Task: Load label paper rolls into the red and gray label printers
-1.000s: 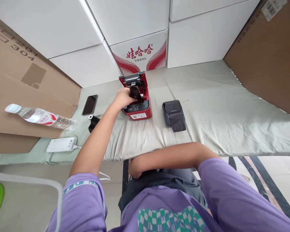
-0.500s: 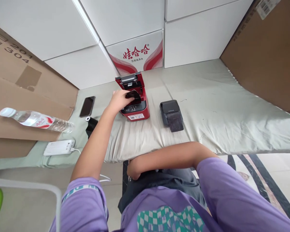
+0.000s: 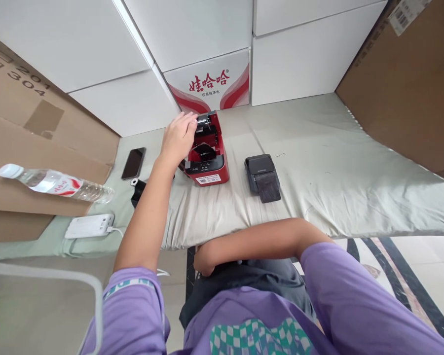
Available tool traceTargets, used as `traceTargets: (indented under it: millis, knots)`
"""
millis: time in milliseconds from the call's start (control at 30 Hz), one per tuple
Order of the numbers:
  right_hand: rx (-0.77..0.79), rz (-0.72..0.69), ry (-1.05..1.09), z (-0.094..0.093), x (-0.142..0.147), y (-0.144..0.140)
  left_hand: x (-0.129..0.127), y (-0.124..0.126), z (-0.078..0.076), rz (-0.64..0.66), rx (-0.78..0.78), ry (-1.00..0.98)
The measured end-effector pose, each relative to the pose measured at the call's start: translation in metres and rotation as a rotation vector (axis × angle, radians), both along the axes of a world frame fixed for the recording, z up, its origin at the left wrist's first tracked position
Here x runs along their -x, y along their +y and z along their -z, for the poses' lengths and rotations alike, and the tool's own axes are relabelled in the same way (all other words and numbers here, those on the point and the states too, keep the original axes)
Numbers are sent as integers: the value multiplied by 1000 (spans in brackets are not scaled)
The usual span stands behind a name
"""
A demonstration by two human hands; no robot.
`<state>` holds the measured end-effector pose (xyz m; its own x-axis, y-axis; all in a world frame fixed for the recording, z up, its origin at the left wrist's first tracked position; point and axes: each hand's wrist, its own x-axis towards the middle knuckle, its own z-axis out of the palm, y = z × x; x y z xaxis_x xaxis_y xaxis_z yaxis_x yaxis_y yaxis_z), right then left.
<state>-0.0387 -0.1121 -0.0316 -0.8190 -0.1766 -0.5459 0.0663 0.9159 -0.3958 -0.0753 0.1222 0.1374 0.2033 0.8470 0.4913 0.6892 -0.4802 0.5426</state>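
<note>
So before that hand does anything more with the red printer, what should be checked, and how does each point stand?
1. Printer lid open: ok, it stands raised.
2. Dark roll seated in the red printer: ok, it lies in the bay.
3. Left hand on the lid: ok, fingers rest at its top left edge.
4. Right hand free: cannot tell, it is tucked at the lap.
5. Black printer apart from the red one: ok.
6. Phone out of the arm's way: ok, lies to the left.

Bright even daylight, soft faint shadows, sharp focus, wide-angle edge bending
</note>
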Motion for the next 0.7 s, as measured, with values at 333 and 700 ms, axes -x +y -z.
traceTargets:
  millis: [333,700]
  knots:
    - [8,3,4,7,4,-2,3,-44,-26,-87,234,244]
    - [37,46,182,60,21,-7,-18,-37,-13,-127,283,407]
